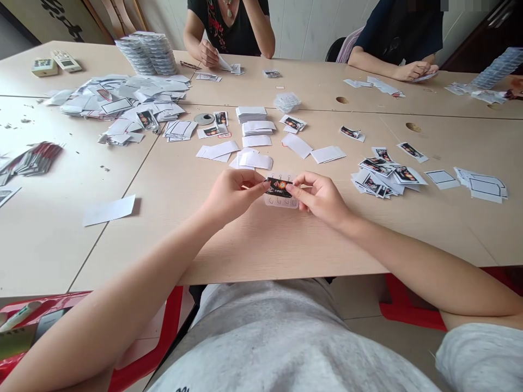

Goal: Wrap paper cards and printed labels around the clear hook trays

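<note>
Holding blk label, print too sm., L fingers + R fingers

No words can be read for certain. The held black label bears small pale characters too tiny to make out; the board at top left carries large dark brush-like characters, illegible here.

A small handwork workroom, seemingly: beyond the fingers, two people share a broad desk bearing heaped cards and stacked plastic cases.
</note>
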The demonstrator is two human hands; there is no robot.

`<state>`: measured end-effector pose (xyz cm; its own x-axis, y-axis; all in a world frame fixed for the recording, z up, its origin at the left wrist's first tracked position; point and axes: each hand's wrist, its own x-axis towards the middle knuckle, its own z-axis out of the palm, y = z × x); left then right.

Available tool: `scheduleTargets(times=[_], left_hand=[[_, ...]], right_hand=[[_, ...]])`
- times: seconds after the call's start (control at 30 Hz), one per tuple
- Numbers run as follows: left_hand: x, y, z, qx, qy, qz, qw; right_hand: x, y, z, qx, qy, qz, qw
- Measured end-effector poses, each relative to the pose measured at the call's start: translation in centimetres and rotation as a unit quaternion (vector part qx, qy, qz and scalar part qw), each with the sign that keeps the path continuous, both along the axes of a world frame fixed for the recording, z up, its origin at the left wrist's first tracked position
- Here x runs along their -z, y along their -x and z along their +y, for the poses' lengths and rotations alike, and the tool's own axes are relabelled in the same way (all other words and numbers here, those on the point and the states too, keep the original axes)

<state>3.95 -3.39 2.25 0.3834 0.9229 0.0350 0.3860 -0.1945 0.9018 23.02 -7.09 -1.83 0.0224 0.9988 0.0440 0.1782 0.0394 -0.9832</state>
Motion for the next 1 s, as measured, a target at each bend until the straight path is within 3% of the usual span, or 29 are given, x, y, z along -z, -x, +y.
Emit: scheduleTargets(times=[0.17, 0.33, 0.63, 0.87, 1.0], left_hand=[[0.6, 0.1, 0.3, 0.072, 0.056, -0.163, 0.982], [1.0, 0.0, 0.5, 0.086, 0.098, -0.258, 0.957], [0.8, -0.1, 0.2, 0.067, 0.02, -0.142, 0.987], [0.3, -0.2, -0.5, -0.038, -0.043, -0.013, 0.998], [0.6, -0.2, -0.3, -0.061, -0.039, -0.016, 0.997]], right_hand=[[0.3, 0.0, 0.0, -0.006, -0.001, 0.056, 0.998], [0.4, 0.0, 0.0, -0.01, -0.005, 0.076, 0.997], [-0.1, 0.0, -0.2, -0.032, -0.013, 0.071, 0.997], [0.0, 0.0, -0.3, -0.017, -0.03, 0.029, 0.999], [-0.1, 0.1, -0.4, -0.007, -0.032, 0.011, 0.999]])
